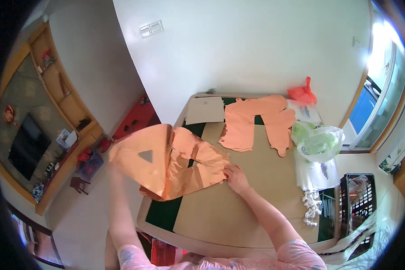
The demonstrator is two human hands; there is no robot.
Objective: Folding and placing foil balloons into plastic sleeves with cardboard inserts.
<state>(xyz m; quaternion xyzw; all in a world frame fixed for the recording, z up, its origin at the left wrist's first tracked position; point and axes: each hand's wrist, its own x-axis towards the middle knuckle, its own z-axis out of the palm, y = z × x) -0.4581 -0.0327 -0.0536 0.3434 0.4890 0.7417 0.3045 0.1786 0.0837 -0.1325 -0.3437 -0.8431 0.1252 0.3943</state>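
A flat, orange metallic foil balloon (200,168) with a triangular opening lies partly on the table, its left part raised and folded over. My left hand (114,163), smeared by motion, is closed on the raised left edge, its fingers mostly hidden. My right hand (237,179) pinches the balloon's right end close to the table top. Beyond it, a second flat orange foil piece (240,128), with arm-like parts, is spread near the table's far edge, touched by neither hand.
A brown board (238,202) covers much of the table. A grey card (205,110) and a red plastic bag (303,93) are at the back. On the right are a green-white bag (320,143), clear packets (317,175), white knotted strips (311,207) and a black basket (359,202).
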